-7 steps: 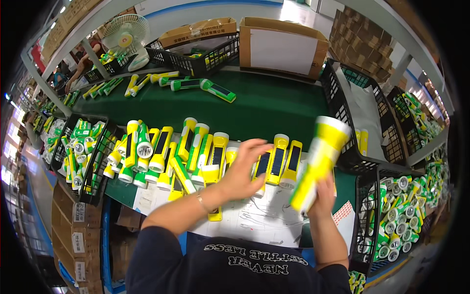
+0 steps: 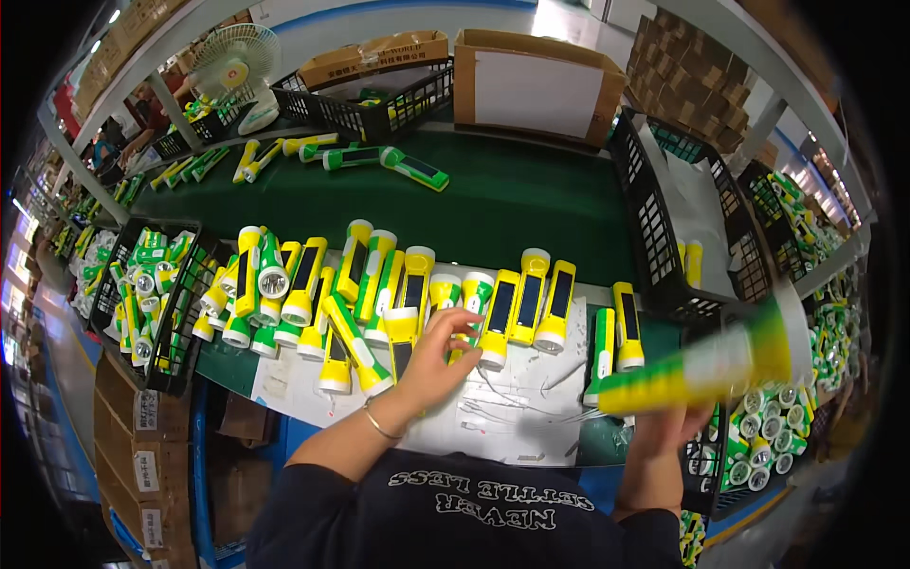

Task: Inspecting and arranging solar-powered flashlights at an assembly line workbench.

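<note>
A: And the right hand (image 2: 668,427)?

B: Closed on the handle of a yellow-and-green flashlight (image 2: 678,375). Badly blurred, tilted, with the head to the right and a little higher than the tail. Cannot tell the exact wrap of the fingers, being mostly hidden behind the handle.

A: Held over what?

B: Over the right end of the bench, head in front of the lower right crate (image 2: 700,493), black and heaped with flashlights like it.

A: And the left hand (image 2: 441,356)?

B: Half open, fingers bent, thumb apart, seemingly empty. Right beside the row of solar-panel flashlights (image 2: 498,322). Cannot tell whether touching the nearest.

A: Around that?

B: To the left, a jumble of flashlights (image 2: 303,284), some leaning across others, then the left crate (image 2: 180,332), also black and full. Toward the right hand, a separate pair of flashlights (image 2: 627,327), upper parts slightly apart. Beneath the row, a white sheet (image 2: 512,446) with thin wires (image 2: 536,414) on top.

A: Farther back?

B: A green conveyor belt (image 2: 531,204), with a loose line of flashlights (image 2: 414,169) along the far side. Beyond, a white fan (image 2: 232,62) and an open cardboard box (image 2: 536,90).
</note>
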`<state>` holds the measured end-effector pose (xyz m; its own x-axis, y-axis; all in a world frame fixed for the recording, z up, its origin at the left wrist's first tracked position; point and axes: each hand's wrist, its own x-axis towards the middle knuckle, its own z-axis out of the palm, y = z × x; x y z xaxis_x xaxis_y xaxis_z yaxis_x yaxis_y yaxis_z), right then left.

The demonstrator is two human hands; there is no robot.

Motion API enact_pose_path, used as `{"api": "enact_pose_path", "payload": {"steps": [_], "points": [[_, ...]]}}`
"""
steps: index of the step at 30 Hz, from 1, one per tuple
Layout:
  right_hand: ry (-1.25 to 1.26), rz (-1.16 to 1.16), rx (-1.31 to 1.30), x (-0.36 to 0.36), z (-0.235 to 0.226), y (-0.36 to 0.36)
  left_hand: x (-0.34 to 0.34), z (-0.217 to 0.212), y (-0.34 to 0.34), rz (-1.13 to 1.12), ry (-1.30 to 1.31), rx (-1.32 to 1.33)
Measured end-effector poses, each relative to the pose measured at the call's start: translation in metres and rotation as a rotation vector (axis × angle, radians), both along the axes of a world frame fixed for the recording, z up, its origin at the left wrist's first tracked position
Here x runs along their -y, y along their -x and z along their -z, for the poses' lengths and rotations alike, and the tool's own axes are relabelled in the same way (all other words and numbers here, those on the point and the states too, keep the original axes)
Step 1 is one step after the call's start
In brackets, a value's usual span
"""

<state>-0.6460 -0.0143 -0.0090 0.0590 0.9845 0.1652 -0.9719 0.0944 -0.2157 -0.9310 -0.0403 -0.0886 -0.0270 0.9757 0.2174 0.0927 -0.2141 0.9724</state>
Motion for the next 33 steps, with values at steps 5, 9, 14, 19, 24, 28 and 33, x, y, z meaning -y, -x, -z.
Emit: {"api": "enact_pose_path", "payload": {"steps": [5,9,14,19,24,28,33], "points": [[-0.385,0.074,1.579,-0.005,0.032,0.059,0.011,-0.029,-0.029,0.442,0.133,0.501],[-0.381,-0.211,1.835,0.021,0.036,0.085,0.011,-0.009,-0.039,0.276,0.425,0.850],[-0.207,-0.317,1.889,0.018,0.045,0.049,0.004,0.004,-0.031,0.154,0.702,1.126],[-0.076,-0.394,1.805,0.027,0.066,0.034,-0.004,0.021,-0.033,0.261,0.775,1.048],[-0.066,-0.367,1.808,0.030,0.070,0.031,-0.005,0.025,-0.043,0.233,0.810,0.968],[-0.097,-0.341,1.749,0.038,0.068,0.033,0.005,0.025,-0.048,0.258,0.816,0.991],[-0.326,-0.152,1.844,0.035,0.074,0.043,0.004,0.032,-0.049,0.189,0.827,1.007]]}}
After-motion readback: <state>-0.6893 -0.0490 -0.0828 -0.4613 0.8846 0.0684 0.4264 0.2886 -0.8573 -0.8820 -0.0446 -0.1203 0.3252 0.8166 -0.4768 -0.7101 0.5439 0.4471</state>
